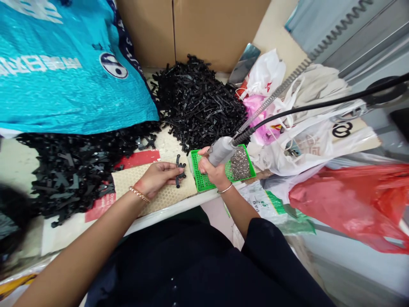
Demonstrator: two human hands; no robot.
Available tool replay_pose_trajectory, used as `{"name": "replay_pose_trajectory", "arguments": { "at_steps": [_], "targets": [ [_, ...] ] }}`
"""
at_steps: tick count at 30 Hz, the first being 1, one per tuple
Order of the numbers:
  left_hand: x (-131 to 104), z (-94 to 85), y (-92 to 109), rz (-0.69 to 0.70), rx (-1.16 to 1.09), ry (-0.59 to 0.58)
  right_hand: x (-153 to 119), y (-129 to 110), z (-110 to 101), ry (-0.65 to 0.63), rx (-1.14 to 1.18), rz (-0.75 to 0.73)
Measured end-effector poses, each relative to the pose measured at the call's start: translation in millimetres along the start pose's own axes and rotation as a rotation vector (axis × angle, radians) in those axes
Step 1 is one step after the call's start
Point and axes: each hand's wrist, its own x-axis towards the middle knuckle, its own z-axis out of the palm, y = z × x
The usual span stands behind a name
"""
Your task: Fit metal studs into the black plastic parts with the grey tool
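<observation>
Between the fingertips of my left hand (161, 175) is a small black plastic part (178, 172) with several arms, held just over a tan dimpled mat (128, 184). My right hand (214, 169) is wrapped round a grey electric screwdriver (221, 151), whose black cable and coiled spring run up to the right. The screwdriver's tip is hidden by the hand. Beneath it lies a green perforated tray (204, 184), with many small metal screws (240, 164) heaped in its right side.
A big heap of black parts (201, 102) stands against a cardboard box (220, 30). More black parts (73, 170) lie at left, partly under a blue woven sack (64, 76). Plastic bags (306, 132) crowd the right, and a red bag (351, 200) hangs past the table edge.
</observation>
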Motion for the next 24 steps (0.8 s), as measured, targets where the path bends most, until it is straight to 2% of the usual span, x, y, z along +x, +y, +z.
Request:
{"name": "replay_pose_trajectory", "arguments": {
  "at_steps": [7,13,17,24],
  "targets": [
    [0,0.2,2,-0.011,-0.011,-0.035,-3,-5,2,0.079,-0.019,-0.019],
    [0,-0.4,3,-0.013,-0.021,-0.048,17,-40,23,0.257,0.144,-0.162],
    [1,-1.4,3,-0.012,-0.028,-0.063,37,-51,44,0.248,0.243,-0.177],
    [0,-1.5,4,-0.016,-0.035,-0.063,47,-38,58,0.22,0.177,-0.064]
  ]
}}
